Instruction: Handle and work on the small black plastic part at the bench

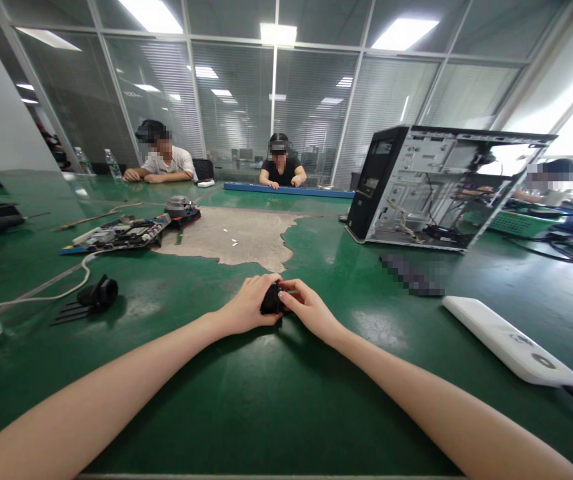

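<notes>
Both of my hands meet over the green table at the middle of the head view. Fingers of my left hand [251,303] wrap round a small black part [271,300] from the left. From the other side my right hand [311,307] pinches its right edge with thumb and fingers. Much of the part is covered by the fingers, so I cannot tell its exact kind. Beyond my hands lies a bare, worn patch [246,233] of the tabletop with small white scraps on it.
An opened computer case [416,190] stands at the right, with a white power strip [511,340] nearer me. At the left are a circuit board [116,235], a fan-like cooler [182,208] and a black clamp-like piece [99,293]. Several people sit round the table.
</notes>
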Available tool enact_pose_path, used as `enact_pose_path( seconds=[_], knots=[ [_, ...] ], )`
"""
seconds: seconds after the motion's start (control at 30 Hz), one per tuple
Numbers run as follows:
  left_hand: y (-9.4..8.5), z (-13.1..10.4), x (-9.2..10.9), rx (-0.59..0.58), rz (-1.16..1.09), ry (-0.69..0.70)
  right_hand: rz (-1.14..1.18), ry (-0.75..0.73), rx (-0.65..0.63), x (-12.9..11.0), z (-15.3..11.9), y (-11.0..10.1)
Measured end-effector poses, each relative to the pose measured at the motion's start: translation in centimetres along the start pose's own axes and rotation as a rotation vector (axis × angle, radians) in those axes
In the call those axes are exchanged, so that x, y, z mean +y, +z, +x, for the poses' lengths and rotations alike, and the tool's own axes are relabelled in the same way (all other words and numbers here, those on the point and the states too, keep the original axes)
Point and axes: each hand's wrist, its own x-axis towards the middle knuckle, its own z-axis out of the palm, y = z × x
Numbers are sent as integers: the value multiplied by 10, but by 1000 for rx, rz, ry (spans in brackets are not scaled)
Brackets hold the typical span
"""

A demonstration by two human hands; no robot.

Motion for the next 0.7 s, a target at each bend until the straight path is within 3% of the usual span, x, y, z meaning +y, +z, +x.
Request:
enact_pose_path(
  seconds=[0.2,0.7],
  knots=[
    [1,0,-1,4,9,6,36,-63,-36,-3,-4,2],
    [3,1,-2,6,18,5,-83,-46,-16,2,-3,1]
  ],
)
